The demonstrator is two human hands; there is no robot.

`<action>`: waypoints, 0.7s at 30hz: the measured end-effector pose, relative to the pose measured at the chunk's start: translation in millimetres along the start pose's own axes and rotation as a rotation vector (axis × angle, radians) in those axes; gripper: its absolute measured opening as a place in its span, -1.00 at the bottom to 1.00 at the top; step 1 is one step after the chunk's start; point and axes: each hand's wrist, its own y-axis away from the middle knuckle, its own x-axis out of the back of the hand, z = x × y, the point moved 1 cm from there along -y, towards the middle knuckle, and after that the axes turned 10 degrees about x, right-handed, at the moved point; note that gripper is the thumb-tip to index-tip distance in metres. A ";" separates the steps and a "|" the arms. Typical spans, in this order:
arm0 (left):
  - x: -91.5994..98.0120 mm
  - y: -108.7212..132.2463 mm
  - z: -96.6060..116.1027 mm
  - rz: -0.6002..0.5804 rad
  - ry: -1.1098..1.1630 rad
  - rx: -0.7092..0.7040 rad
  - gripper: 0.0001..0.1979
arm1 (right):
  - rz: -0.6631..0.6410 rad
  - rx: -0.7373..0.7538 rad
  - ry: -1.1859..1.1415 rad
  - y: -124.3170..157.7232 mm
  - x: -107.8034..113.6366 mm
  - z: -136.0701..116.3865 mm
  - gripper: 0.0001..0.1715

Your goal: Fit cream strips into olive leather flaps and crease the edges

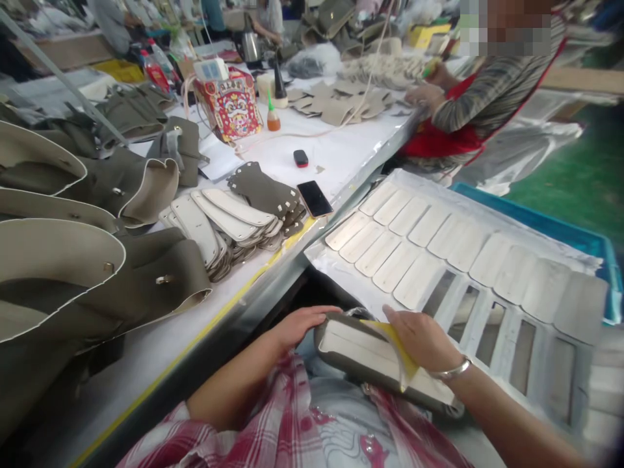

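Across my lap lies a long grey leather bag part (336, 357) with a pale cream face turned up. My left hand (305, 325) holds its left end, fingers lying along the upper edge. Over the middle of the part my right hand (422, 341), with a bangle at the wrist, grips a yellow sheet (397, 344) whose lower corner stands away from the pale face. My right palm hides part of the sheet. Just beyond my hands, pale rounded panels (416, 279) lie in rows on a white-covered board (336, 273).
Grey bag bodies (160, 260) crowd the table's left side. Stacked pale straps (234, 218), dark pieces (266, 188) and a phone (314, 197) lie near its edge. A blue crate (536, 224) is under the board. A co-worker (482, 97) sits at the far right.
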 end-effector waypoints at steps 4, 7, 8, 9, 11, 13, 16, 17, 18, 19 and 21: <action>-3.3 -1.0 -1.8 -0.011 0.094 0.011 -0.59 | 0.077 -0.072 -0.088 18.0 -3.3 5.4 -0.28; -6.8 -0.1 -2.5 0.013 0.135 0.039 -0.61 | 0.133 -0.088 -0.104 23.3 -8.9 9.3 -0.28; -8.5 0.4 -1.6 0.025 0.148 0.056 -0.61 | 0.150 -0.088 -0.100 24.0 -10.6 10.6 -0.28; -10.5 0.8 0.0 0.040 0.156 0.076 -0.62 | 0.170 -0.086 -0.090 24.4 -12.0 11.6 -0.29; -15.7 1.3 5.1 0.081 0.153 0.122 -0.62 | 0.207 -0.073 -0.053 24.5 -13.5 12.3 -0.30; -22.4 1.2 11.3 0.139 0.124 0.182 -0.62 | 0.232 -0.049 0.010 24.2 -13.4 10.6 -0.31; -33.7 -0.5 18.1 0.264 0.043 0.222 -0.63 | 0.253 0.011 0.148 22.6 -10.2 2.1 -0.30; -37.1 -1.0 18.8 0.311 0.015 0.211 -0.64 | 0.258 0.025 0.204 21.6 -8.4 -2.2 -0.30; -39.9 -1.3 18.4 0.355 -0.002 0.191 -0.65 | 0.258 0.037 0.259 20.3 -6.2 -6.9 -0.29; -42.0 -1.1 17.0 0.387 0.002 0.167 -0.66 | 0.243 0.051 0.308 18.8 -4.0 -11.7 -0.29; -44.0 0.5 11.7 0.376 0.084 0.134 -0.66 | 0.170 0.084 0.381 15.4 0.1 -20.0 -0.33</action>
